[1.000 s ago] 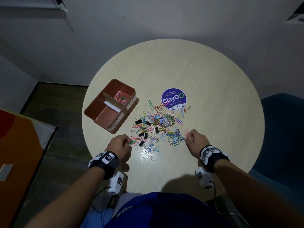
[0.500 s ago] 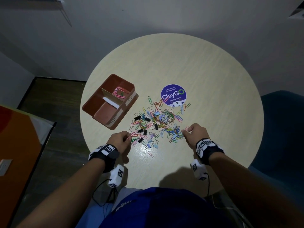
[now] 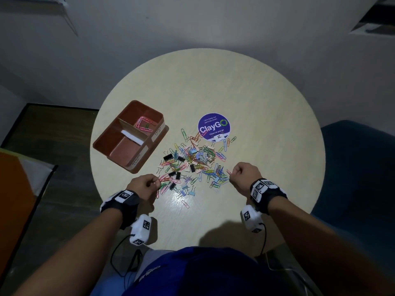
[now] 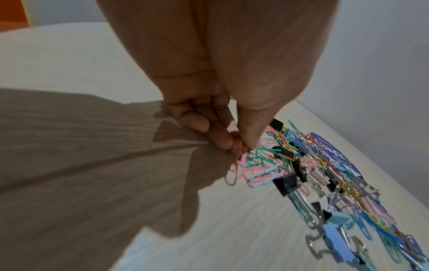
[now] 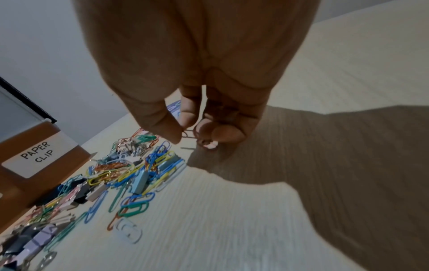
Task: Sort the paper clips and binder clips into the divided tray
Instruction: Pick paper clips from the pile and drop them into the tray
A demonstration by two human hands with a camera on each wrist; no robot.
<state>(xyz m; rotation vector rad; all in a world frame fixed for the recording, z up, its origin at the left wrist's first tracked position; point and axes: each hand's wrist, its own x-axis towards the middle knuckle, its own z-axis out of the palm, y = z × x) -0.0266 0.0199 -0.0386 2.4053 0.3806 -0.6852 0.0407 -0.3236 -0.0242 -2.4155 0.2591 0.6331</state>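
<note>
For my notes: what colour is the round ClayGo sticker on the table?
Purple with white lettering, clearest in the head view: sticker.

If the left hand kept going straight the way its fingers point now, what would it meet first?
Probably the pink paper clips at the near edge of the clip pile, right ahead of the left hand; depth is uncertain.

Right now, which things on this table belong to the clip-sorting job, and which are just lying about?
Job:
- divided tray
- pile of mixed clips
- paper clips already in the tray
- left hand, pinching a pink paper clip
- right hand, pinching a paper clip

Lying about:
- ClayGO sticker
- blue chair
</note>
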